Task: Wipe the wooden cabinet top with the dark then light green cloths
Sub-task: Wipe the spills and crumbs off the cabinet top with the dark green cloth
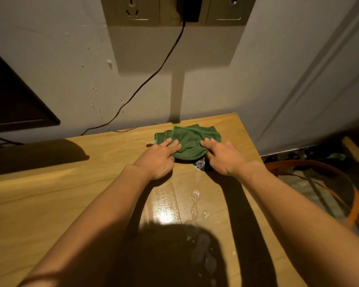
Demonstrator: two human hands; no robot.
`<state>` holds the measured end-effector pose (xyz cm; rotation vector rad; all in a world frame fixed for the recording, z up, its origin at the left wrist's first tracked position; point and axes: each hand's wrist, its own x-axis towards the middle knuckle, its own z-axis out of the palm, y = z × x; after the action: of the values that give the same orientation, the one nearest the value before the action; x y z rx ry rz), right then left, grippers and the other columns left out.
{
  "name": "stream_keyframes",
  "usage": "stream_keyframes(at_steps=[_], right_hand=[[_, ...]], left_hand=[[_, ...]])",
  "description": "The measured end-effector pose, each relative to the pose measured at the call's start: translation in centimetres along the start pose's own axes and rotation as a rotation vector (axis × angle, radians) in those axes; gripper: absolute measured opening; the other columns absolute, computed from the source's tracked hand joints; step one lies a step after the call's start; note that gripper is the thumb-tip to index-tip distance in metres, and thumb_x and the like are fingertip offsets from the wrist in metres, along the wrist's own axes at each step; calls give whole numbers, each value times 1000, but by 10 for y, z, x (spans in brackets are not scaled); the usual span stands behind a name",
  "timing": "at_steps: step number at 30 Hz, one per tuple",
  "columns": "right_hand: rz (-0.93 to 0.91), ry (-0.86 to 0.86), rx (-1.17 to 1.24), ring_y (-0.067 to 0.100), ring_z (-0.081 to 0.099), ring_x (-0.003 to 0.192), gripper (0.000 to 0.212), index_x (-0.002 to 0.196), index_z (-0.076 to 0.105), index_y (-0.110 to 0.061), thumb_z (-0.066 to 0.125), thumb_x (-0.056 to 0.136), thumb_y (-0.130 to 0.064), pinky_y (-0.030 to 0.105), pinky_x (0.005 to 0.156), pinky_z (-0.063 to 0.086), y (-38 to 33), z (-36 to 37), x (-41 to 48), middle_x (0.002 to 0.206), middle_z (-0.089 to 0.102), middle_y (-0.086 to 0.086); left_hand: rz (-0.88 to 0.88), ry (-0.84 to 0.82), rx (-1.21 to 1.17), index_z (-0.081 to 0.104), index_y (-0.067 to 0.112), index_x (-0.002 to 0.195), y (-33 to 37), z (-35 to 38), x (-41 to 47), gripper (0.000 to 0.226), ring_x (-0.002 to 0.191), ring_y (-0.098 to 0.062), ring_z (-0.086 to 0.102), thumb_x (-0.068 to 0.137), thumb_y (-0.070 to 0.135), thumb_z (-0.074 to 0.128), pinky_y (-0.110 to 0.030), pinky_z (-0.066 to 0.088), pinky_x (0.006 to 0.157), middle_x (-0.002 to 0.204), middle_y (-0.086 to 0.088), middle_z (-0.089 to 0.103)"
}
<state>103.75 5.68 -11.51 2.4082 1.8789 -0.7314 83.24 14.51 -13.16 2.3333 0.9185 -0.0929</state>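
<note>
A dark green cloth (190, 140) lies bunched on the wooden cabinet top (56, 195), near the back edge by the wall. My left hand (159, 157) presses on the cloth's left side with fingers spread flat. My right hand (222, 155) presses on its right side the same way. A trail of water drops and a wet sheen (195, 200) runs across the wood from the cloth toward me. No light green cloth is in view.
A black cable (153, 73) hangs from wall sockets (174, 9) down to the cabinet's back edge. A dark screen corner (15, 100) is at the left. Right of the cabinet, on the floor, sits an orange-rimmed basin (344, 189).
</note>
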Motion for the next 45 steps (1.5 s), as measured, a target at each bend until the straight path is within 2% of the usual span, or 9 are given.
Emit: stream_keyframes(at_steps=[10,14,20,26,29,35,45], right_hand=[[-33,-3,-2,22,15,149,53,153,27,-19,38,102,-17,30,117,12,-6,15,-31,162,21,5],[-56,-11,0,21,15,149,53,154,25,-19,38,102,-17,29,117,12,-6,20,-43,162,21,5],[-48,2,136,17,14,149,50,152,31,-24,40,103,-18,25,116,9,-2,29,-65,160,25,0],[-69,-27,157,16,17,149,49,151,33,-26,40,103,-21,27,117,11,-1,35,-91,160,26,0],[-70,-61,169,20,23,147,47,150,36,-29,41,103,-24,32,120,16,-2,38,-105,159,28,4],[-101,-62,139,29,33,142,47,149,36,-34,40,103,-26,33,115,23,-3,44,-131,157,32,8],[-154,-105,105,28,31,143,49,149,36,-33,43,101,-26,34,118,21,-3,63,-175,158,30,7]], left_hand=[[-44,-2,-73,27,25,152,6,13,-30,58,149,-7,4,96,10,37,-25,4,119,161,9,17],[-58,1,-86,27,25,152,9,19,-42,58,149,-6,3,96,10,37,-20,0,115,161,10,17],[-84,17,-118,30,26,151,16,28,-62,58,148,-4,4,96,9,37,-15,-2,111,160,11,18],[-127,24,-180,35,29,149,21,40,-87,56,147,0,4,96,10,37,-22,1,118,159,15,21],[-145,35,-201,38,30,148,24,46,-99,55,147,0,6,96,11,38,-24,1,120,158,16,23],[-183,34,-185,37,28,148,39,58,-129,54,147,-1,8,97,12,39,-31,2,122,159,14,23],[-236,110,-226,39,29,147,61,93,-180,54,146,0,9,96,10,40,-22,1,118,157,15,26]])
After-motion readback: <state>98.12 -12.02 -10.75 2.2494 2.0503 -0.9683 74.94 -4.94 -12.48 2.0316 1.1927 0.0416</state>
